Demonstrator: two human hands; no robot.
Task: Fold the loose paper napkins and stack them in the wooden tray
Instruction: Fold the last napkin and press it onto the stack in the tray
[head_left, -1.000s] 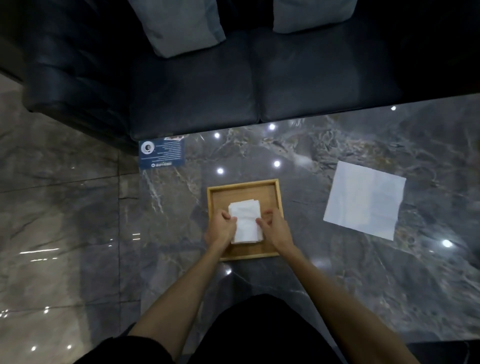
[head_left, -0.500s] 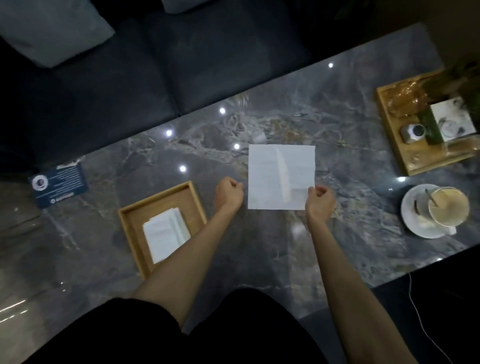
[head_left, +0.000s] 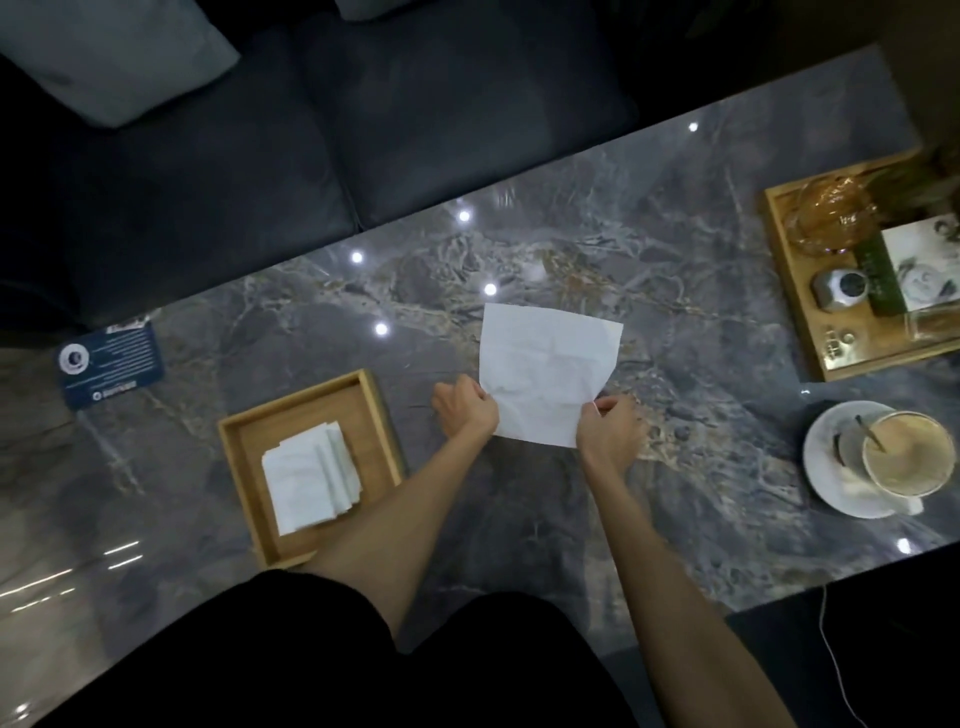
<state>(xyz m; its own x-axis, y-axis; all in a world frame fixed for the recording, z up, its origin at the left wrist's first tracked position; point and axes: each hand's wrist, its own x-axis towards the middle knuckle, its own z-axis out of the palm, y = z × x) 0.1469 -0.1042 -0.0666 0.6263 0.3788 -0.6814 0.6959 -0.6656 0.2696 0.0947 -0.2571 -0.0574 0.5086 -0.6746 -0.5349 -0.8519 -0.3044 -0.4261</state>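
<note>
An unfolded white paper napkin (head_left: 545, 371) is at the middle of the dark marble table, creased and lifted at its near edge. My left hand (head_left: 464, 410) pinches its near left corner. My right hand (head_left: 610, 428) pinches its near right corner. To the left stands a square wooden tray (head_left: 379, 415) holding a small stack of folded white napkins (head_left: 309, 475). My left forearm passes over the tray's near right corner.
A second wooden tray (head_left: 826, 353) with a glass pot, a metal jar and a card stands at the far right. A saucer with a glass of coffee (head_left: 906, 460) sits near the right edge. A blue card (head_left: 111, 366) lies at the left. A dark sofa runs behind the table.
Both hands left the stack in the tray and moved right to the loose napkin. Each now pinches a near corner, and the napkin's near edge has risen and crumpled.
</note>
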